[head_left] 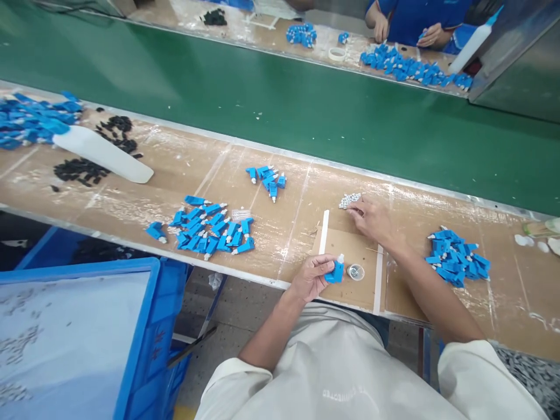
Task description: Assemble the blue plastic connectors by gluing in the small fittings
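My left hand [311, 276] grips a blue plastic part [335, 273] with a white nozzle-like tip pointing up, just above the bench's near edge. Right beside it stands a small round cup [356, 272] with something dark and shiny inside. Farther out, my right hand [370, 217] reaches to a little pile of small whitish-grey pieces [349, 200], fingertips bent down at its edge. Whether a piece is between those fingers is too small to see. Under both hands lies a cardboard sheet [345, 248] bordered by strips of white tape.
More blue parts lie in heaps at the left [214, 227], centre [269, 179] and right [457, 256]. A white squeeze bottle [105, 153] rests by black pieces [81, 170]. Beyond is a green conveyor belt [280, 99]; a co-worker's hands [431, 36] are across it. A blue crate [149, 326] stands lower left.
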A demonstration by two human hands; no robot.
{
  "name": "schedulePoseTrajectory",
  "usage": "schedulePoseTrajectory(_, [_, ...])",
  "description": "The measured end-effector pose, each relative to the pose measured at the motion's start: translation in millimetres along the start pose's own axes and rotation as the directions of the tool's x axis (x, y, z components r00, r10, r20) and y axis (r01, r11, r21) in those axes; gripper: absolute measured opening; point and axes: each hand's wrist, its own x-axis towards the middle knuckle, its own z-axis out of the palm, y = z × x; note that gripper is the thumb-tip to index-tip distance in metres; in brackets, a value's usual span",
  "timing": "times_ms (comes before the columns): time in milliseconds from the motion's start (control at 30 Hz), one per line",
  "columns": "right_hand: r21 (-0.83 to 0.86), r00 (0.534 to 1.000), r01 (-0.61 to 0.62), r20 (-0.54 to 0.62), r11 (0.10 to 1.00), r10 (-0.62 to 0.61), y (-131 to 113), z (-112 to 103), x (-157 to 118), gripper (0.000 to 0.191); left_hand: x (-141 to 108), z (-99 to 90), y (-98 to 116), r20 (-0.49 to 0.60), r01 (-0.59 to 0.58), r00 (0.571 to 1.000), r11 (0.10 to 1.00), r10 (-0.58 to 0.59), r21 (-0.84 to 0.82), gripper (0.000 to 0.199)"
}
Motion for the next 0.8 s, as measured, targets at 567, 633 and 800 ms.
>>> schedulePoseTrajectory(567, [-0.306, 0.881, 0.173, 0.473, 0.936, -0.008, -42.8, -15.8, 38.9, 0.028, 0.7, -2.9, -2.0, -0.006, 0.009, 1.000, 1.000, -0.009, 0.006, 0.047])
schedulePoseTrajectory(633, [-0.097, 0.930, 0.064, 0.366, 0.993, -0.024, -42.0, -20.9, 34.6, 0.021, 1.1, -2.5, -0.5, -0.019, 0.010, 1.000, 1.000, -0.010, -0.004, 0.041])
schedulePoseTrajectory(800, [0.785, 0.950, -0.302, 0.295, 0.542, 0.101, -39.8, -38.0, -1.5, 0.024, 2.4, 7.9, 15.0, -0.075, -0.037, 0.997, 0.997, 0.031, -0.069, 0.029])
